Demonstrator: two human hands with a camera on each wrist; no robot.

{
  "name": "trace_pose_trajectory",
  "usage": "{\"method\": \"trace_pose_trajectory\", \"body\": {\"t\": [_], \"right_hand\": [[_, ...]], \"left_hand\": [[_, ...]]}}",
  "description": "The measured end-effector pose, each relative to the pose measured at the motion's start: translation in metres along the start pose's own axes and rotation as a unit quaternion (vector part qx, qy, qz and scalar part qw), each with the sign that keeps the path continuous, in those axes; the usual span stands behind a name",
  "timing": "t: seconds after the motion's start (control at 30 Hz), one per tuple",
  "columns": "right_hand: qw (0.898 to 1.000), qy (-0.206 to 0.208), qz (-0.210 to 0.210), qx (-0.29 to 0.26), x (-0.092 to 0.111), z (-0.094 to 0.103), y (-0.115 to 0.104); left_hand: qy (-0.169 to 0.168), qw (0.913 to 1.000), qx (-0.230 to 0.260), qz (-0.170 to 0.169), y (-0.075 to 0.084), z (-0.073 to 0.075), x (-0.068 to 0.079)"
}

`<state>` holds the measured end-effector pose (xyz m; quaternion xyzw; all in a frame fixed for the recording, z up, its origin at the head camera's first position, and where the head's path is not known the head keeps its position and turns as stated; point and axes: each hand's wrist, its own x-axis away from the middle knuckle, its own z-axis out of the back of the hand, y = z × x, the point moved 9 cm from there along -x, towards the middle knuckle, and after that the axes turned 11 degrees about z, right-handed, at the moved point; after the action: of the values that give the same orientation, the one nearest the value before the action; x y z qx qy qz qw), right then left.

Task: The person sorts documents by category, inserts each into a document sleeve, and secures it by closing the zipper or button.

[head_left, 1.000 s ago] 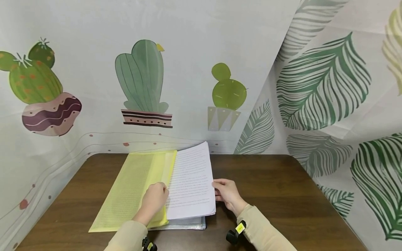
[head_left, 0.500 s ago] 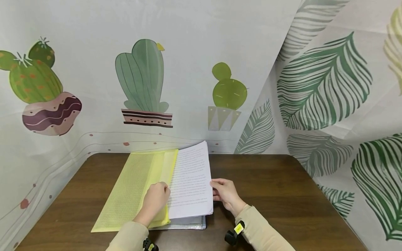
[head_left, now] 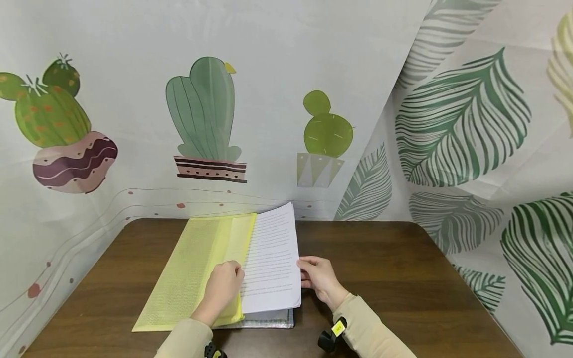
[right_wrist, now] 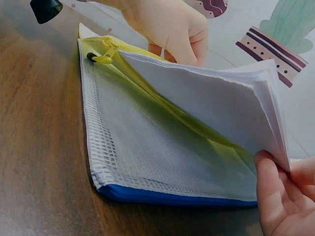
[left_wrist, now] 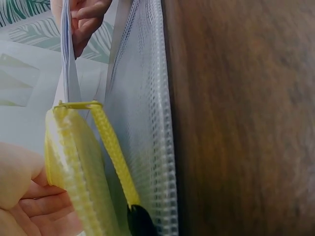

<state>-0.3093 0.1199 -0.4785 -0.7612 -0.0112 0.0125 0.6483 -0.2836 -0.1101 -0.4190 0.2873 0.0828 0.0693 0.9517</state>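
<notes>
A yellow mesh zipper pouch (head_left: 183,278) lies on the left half of the table, its open side facing right. My left hand (head_left: 223,286) grips the upper layer of that opening, seen edge-on in the left wrist view with its yellow zipper pull (left_wrist: 118,157). A stack of printed paper (head_left: 273,263) sits partly inside the pouch, its left part hidden by the yellow mesh. My right hand (head_left: 320,278) pinches the stack's right edge between thumb and fingers. In the right wrist view the paper (right_wrist: 216,103) tilts up from the pouch.
Under the yellow pouch and paper lies a clear mesh pouch (head_left: 268,319) with a blue zipper edge (right_wrist: 172,196). The brown wooden table (head_left: 380,288) reaches back to a wall hanging (head_left: 268,74) printed with cacti and leaves.
My right hand has moved slightly left with the paper stack, which sits a little deeper in the yellow pouch. The pouch and left hand have shifted slightly right.
</notes>
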Motion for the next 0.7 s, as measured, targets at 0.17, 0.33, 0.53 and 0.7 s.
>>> {"method": "trace_pose_trajectory", "body": {"t": [0.17, 0.33, 0.53, 0.7], "right_hand": [[1.000, -0.002, 0.000, -0.008, 0.000, -0.003, 0.001], [1.000, -0.005, -0.003, -0.011, 0.000, -0.006, 0.002], [1.000, -0.009, -0.003, -0.014, 0.001, -0.010, 0.001], [1.000, -0.017, 0.000, -0.019, 0.001, -0.014, -0.002]], "left_hand": [[0.008, 0.9999, 0.006, -0.009, 0.002, 0.002, 0.002], [0.011, 0.9998, 0.009, -0.012, 0.003, 0.000, 0.002], [0.016, 0.9996, 0.013, -0.017, 0.006, 0.000, 0.003], [0.019, 0.9995, 0.017, -0.020, 0.009, 0.002, 0.003]]}}
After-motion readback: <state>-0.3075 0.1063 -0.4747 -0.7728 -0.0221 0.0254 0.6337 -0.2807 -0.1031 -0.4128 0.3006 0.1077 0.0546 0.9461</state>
